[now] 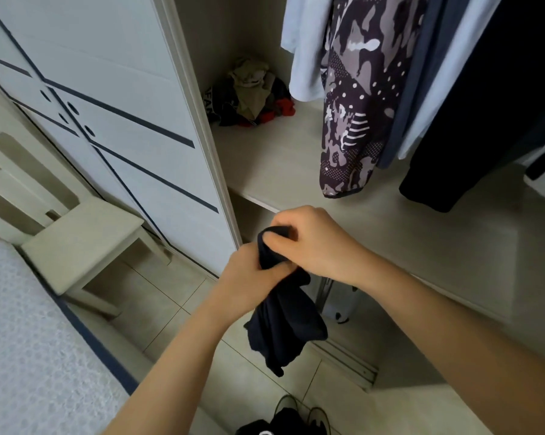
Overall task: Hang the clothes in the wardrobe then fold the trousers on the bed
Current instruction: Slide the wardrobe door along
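The left hand (249, 273) and the right hand (312, 243) both pinch the top of a dark garment (283, 328), perhaps trousers. It hangs straight down, near the wardrobe shelf (280, 171). The hanging clothes (352, 105) lie far right, closer to the right hand.

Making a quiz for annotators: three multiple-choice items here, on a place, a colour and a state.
1. The crumpled pile lies: A on the stool; B on the wardrobe shelf, back corner; C on the bed.
2. The held garment is: A red; B white; C dark navy.
3. The left hand and right hand: A both grip the garment; B both open; C one touches the door.
B, it sits in the shelf's far corner; C, the cloth is dark throughout; A, fingers curl round it.
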